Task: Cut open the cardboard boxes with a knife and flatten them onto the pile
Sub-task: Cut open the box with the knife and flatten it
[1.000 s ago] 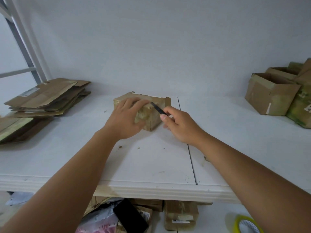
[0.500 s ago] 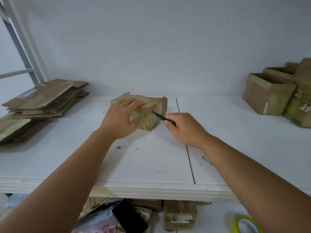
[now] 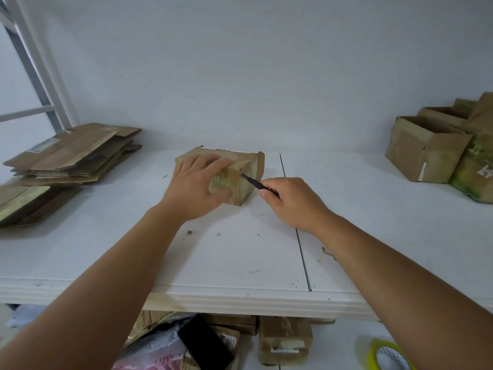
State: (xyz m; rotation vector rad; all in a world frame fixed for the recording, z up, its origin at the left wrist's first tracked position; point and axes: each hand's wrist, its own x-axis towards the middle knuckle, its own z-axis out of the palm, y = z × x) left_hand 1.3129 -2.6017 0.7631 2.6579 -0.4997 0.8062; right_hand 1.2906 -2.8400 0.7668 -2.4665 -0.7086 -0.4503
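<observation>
a small cardboard box stands on the white table, near the middle, a bit toward the back wall. the left hand lies over the box from the left: fingers spread flat on the top, thumb low on the front side w/ yellowish tape, so the hand holds the box between thumb and fingers.

the right hand is just right of the box, resting low on the table. its fingers are curled narrow around the handle of a thin black knife. the blade points up-left and its tip touches the box at the vertical front corner edge, approx in the upper half. cannot tell how deep the tip goes in.

at the left side of the table is the pile of flattened boxes, well apart from the hands; one has a white label. more flat cardboard lies in front of it at the left edge. at the far right stand open boxes, not flattened, w/ more cardboard beside them.

small cardboard crumbs lie on the table near the left forearm. under the table edge are other boxes, a black flat object and a roll of yellow tape at bottom right.
</observation>
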